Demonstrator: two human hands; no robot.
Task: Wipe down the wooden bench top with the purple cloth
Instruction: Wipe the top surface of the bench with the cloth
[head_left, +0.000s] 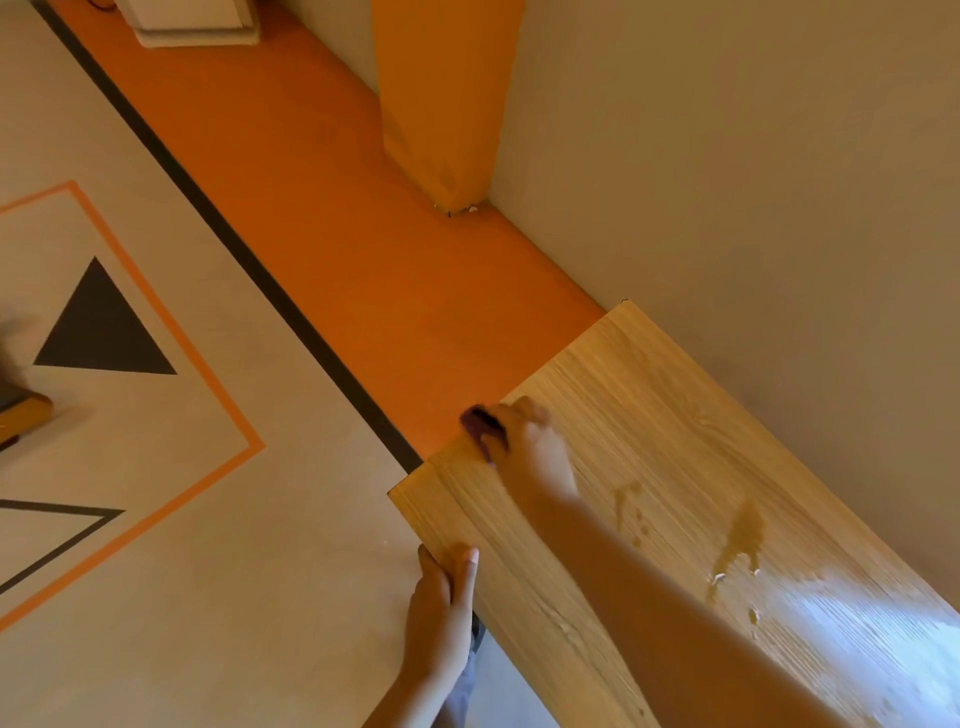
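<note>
The wooden bench top (675, 415) runs from the centre to the lower right, set against the wall. My right hand (530, 441) is blurred near the bench's far end and presses a purple cloth (485, 426) against the wood; only a dark bunched part of the cloth shows past my fingers. My left hand (441, 608) grips the bench's near front edge, thumb on top. Wet brownish streaks (743, 535) lie on the wood to the right of my forearm, with a bright glare toward the lower right.
A beige wall (753, 182) borders the bench's back edge. An orange pillar (447, 104) stands at the wall. The floor has an orange band (337, 249), a dark stripe and triangle markings on the left. A pale object (192, 21) sits at the top left.
</note>
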